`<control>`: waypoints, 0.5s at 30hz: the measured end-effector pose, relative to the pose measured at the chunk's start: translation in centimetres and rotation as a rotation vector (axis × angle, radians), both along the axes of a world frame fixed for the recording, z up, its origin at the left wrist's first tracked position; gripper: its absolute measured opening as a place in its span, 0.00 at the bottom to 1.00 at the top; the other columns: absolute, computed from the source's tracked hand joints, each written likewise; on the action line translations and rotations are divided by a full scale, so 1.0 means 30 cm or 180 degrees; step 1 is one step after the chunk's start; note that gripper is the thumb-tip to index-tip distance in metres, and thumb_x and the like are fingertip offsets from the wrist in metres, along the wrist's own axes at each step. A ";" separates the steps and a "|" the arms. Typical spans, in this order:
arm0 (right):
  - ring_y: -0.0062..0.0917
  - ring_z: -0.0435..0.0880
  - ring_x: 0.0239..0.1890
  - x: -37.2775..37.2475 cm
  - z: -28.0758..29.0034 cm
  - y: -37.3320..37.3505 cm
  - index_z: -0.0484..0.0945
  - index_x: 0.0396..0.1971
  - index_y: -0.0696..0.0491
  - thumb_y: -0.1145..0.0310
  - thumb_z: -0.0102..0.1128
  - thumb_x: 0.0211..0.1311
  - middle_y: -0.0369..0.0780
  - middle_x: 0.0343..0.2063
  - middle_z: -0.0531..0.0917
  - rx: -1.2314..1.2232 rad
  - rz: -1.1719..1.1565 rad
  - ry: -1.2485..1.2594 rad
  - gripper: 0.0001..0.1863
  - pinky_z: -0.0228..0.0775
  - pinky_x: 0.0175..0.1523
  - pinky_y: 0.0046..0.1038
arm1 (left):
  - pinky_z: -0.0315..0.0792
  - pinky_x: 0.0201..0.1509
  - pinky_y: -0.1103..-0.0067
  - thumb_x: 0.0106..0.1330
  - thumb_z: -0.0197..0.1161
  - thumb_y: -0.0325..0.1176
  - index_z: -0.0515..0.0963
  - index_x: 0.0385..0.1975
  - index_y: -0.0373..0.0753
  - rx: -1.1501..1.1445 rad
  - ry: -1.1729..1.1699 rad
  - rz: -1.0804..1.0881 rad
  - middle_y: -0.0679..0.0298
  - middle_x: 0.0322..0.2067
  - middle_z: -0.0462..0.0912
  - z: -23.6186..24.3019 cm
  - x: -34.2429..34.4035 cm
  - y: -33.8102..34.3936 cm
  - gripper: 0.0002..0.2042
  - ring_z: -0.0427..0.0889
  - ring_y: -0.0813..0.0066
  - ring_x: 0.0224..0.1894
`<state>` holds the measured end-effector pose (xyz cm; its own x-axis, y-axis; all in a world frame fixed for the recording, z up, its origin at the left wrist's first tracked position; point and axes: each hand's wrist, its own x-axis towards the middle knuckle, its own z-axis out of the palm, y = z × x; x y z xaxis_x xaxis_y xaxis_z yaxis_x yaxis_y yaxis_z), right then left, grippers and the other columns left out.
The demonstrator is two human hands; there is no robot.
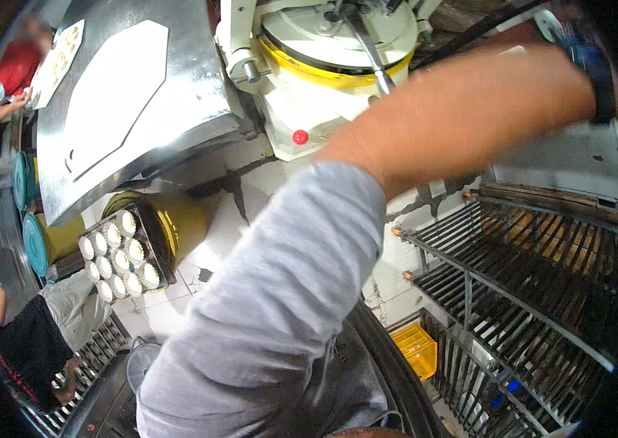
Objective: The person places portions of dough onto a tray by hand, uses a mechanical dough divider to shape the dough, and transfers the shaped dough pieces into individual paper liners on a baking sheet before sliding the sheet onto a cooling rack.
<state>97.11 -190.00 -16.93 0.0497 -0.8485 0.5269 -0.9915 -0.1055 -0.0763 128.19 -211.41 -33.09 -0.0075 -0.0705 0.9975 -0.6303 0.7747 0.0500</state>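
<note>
An arm in a grey sleeve, apparently my left, stretches across the view toward the upper right. Its bare forearm (470,117) is slightly smeared by motion and wears a dark band (595,77) at the wrist. The hand beyond is cut off at the dark rim, so its fingers and anything in them are hidden. Behind the forearm stands a white machine (291,109) with a round lid (302,33), a yellow ring, a metal lever (364,44) and a red knob (299,137). I cannot make out my right hand.
At upper left, a metal table (199,87) carries a white board (123,80). A dark tray (164,266) of pale pieces in cups is beside a yellow bin (188,226). Black racks (506,292) and a yellow crate (417,350) are at right. Two people (20,62) (28,336) work at left.
</note>
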 end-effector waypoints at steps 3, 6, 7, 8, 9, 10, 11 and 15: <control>0.26 0.81 0.31 -0.177 -0.370 -0.019 0.78 0.46 0.54 0.67 0.67 0.59 0.37 0.32 0.82 0.1543 -0.0688 -0.0319 0.16 0.74 0.36 0.29 | 0.70 0.58 0.68 0.46 0.64 0.36 0.73 0.24 0.44 -0.0170 -0.0007 -0.0045 0.66 0.30 0.74 -0.068 0.050 0.032 0.08 0.74 0.65 0.41; 0.23 0.79 0.30 -0.157 -0.609 0.011 0.77 0.45 0.52 0.71 0.67 0.58 0.35 0.31 0.80 0.2334 -0.0800 -0.0845 0.15 0.72 0.33 0.27 | 0.69 0.60 0.67 0.45 0.63 0.36 0.73 0.23 0.45 -0.0192 0.0137 -0.0310 0.67 0.29 0.73 -0.105 0.024 0.059 0.08 0.74 0.65 0.42; 0.14 0.73 0.20 0.034 -0.678 -0.048 0.77 0.37 0.51 0.74 0.65 0.58 0.32 0.20 0.75 0.2292 -0.0165 -0.2480 0.09 0.65 0.23 0.24 | 0.68 0.61 0.66 0.45 0.63 0.36 0.73 0.23 0.45 -0.0134 0.0089 -0.0269 0.67 0.29 0.73 -0.115 0.025 0.069 0.08 0.74 0.65 0.42; 0.15 0.72 0.18 -0.005 -0.651 -0.042 0.76 0.37 0.52 0.72 0.64 0.58 0.32 0.20 0.75 0.1959 0.0192 -0.1998 0.08 0.64 0.22 0.23 | 0.67 0.62 0.65 0.45 0.63 0.36 0.73 0.24 0.45 -0.0041 0.0169 -0.0368 0.67 0.29 0.73 -0.118 0.037 0.098 0.08 0.74 0.65 0.42; 0.15 0.73 0.21 -0.037 -0.634 -0.057 0.76 0.39 0.53 0.71 0.65 0.60 0.32 0.24 0.77 0.2444 0.0526 -0.2314 0.09 0.65 0.25 0.23 | 0.66 0.63 0.64 0.45 0.63 0.35 0.73 0.24 0.45 0.0022 0.0188 -0.0426 0.67 0.29 0.73 -0.134 0.067 0.099 0.08 0.74 0.65 0.42; 0.15 0.74 0.24 -0.020 -0.580 -0.091 0.77 0.42 0.54 0.70 0.66 0.62 0.32 0.28 0.79 0.2916 0.0857 -0.2586 0.11 0.66 0.27 0.22 | 0.66 0.64 0.63 0.47 0.65 0.34 0.74 0.28 0.45 0.0063 0.0219 -0.0719 0.66 0.33 0.75 -0.150 0.097 0.113 0.09 0.74 0.64 0.46; 0.16 0.74 0.24 0.048 -0.564 -0.100 0.76 0.40 0.55 0.66 0.68 0.61 0.33 0.28 0.79 0.2965 0.0686 -0.2327 0.13 0.68 0.27 0.24 | 0.66 0.65 0.62 0.49 0.67 0.33 0.76 0.31 0.45 0.0035 0.0245 -0.1043 0.65 0.37 0.77 -0.163 0.128 0.113 0.10 0.75 0.63 0.50; 0.17 0.76 0.26 0.097 -0.536 -0.086 0.77 0.38 0.54 0.69 0.71 0.54 0.34 0.29 0.79 0.2936 0.0201 -0.2405 0.14 0.68 0.30 0.23 | 0.73 0.58 0.63 0.55 0.70 0.33 0.78 0.36 0.44 0.1250 0.0310 -0.1426 0.62 0.47 0.80 -0.459 0.291 0.178 0.11 0.76 0.60 0.55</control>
<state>100.01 -192.58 -33.02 0.0446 -0.9295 -0.3661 -0.6580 0.2484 -0.7108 136.93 -206.08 -46.86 -0.0315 -0.4447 0.8951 -0.2250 0.8757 0.4271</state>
